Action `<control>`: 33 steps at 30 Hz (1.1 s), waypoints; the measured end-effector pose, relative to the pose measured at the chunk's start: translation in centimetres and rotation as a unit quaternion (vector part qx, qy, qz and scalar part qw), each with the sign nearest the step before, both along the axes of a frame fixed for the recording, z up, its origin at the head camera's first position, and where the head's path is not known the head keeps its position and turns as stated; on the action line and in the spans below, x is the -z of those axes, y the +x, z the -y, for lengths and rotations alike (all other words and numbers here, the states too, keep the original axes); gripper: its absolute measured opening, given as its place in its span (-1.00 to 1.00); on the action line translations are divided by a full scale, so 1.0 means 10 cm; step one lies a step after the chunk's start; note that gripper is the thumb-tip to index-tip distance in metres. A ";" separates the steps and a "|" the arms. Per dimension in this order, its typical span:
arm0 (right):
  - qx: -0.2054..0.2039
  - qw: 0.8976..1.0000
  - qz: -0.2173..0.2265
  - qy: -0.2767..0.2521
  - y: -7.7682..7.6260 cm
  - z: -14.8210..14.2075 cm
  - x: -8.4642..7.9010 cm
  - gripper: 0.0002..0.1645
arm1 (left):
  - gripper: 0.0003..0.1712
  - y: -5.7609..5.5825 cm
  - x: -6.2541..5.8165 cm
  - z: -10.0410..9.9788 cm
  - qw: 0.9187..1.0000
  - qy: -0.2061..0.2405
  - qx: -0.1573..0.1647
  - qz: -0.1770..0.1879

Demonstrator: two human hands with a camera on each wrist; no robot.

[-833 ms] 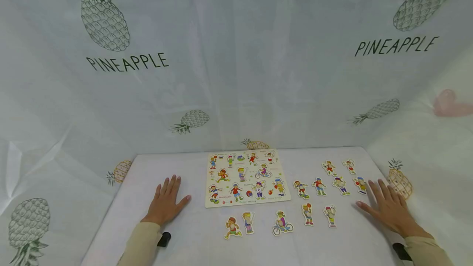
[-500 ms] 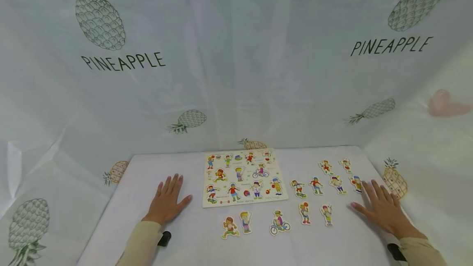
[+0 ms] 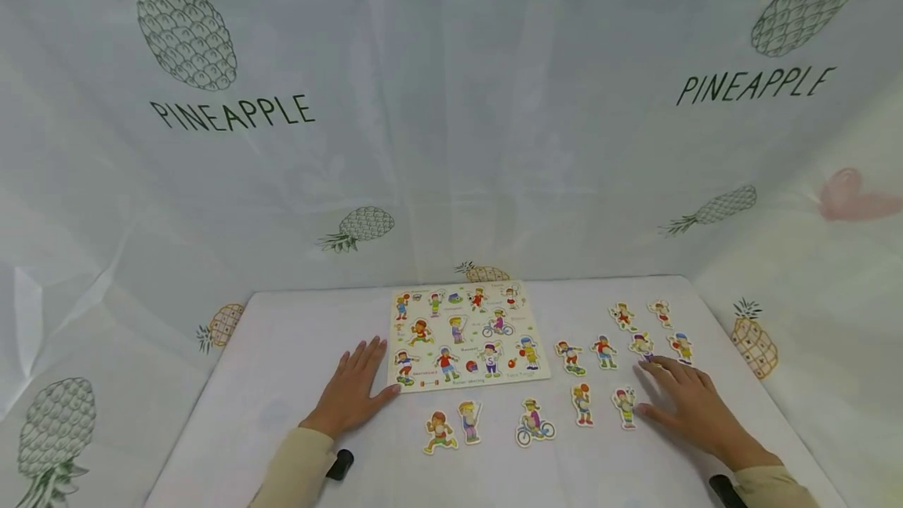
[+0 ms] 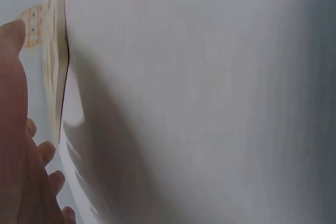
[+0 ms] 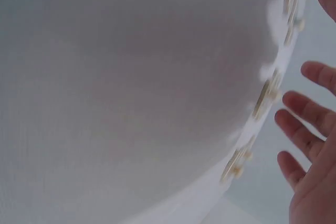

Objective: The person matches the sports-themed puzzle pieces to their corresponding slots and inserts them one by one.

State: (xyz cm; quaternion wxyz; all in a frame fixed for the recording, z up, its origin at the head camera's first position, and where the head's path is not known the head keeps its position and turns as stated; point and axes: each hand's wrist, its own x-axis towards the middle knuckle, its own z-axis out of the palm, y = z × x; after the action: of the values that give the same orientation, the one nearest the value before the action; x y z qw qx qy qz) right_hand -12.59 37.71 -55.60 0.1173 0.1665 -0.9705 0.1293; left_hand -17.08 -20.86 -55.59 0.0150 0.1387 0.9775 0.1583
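Note:
A cream puzzle board (image 3: 469, 343) with printed sports figures lies flat at the table's back. My left hand (image 3: 350, 392) is beside its lower left corner, fingers extended and thumb close to the board's edge (image 4: 61, 56); contact is unclear. My right hand (image 3: 694, 410) hovers over the loose pieces, fingers slightly bent and apart, holding nothing in the right wrist view. Its fingers partly cover a purple-capped figure piece (image 3: 641, 343), and its thumb points at a figure piece (image 3: 624, 408) with raised arm. A ball-holding figure piece (image 3: 680, 346) lies just beyond the knuckles.
Several flat figure pieces lie right of and before the board, including a bicycle rider (image 3: 534, 422), a runner (image 3: 439, 432), a skateboarder (image 3: 569, 357) and a soccer figure (image 3: 622, 316). The white table (image 3: 296, 320) meets a pineapple-print cloth (image 3: 451, 139) at the back and sides.
My left hand has moved right, up to the board's corner. My right hand has come left from the table's right edge, over the loose pieces. The pieces and board keep their places.

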 end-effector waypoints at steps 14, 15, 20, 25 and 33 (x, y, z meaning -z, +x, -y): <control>-0.072 0.995 -0.069 0.030 0.06 0.30 -0.02 -0.59 | -0.14 0.03 0.08 -0.16 1.000 -0.007 -0.005 -0.003; -0.072 0.995 -0.066 0.031 0.06 0.31 -0.02 -0.60 | -0.14 0.03 0.08 -0.16 1.000 -0.008 -0.006 -0.002; -0.061 0.996 -0.055 0.032 0.09 0.33 -0.01 -0.60 | -0.14 0.05 0.11 -0.17 1.000 -0.013 -0.008 0.003; -0.060 0.996 -0.054 0.041 0.09 0.34 -0.01 -0.58 | -0.12 0.03 0.12 -0.17 1.000 -0.011 -0.006 0.008; -0.088 0.989 -0.113 0.029 -0.04 0.46 -0.16 -0.59 | -0.10 0.01 0.13 -0.13 1.000 -0.018 -0.006 0.012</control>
State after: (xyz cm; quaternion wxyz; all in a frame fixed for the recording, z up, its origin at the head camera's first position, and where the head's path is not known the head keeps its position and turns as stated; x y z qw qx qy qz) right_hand -13.00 33.13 -53.98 0.2093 0.2684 -0.9358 0.0912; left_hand -17.00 -19.60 -56.85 0.0279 0.1303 0.9807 0.1428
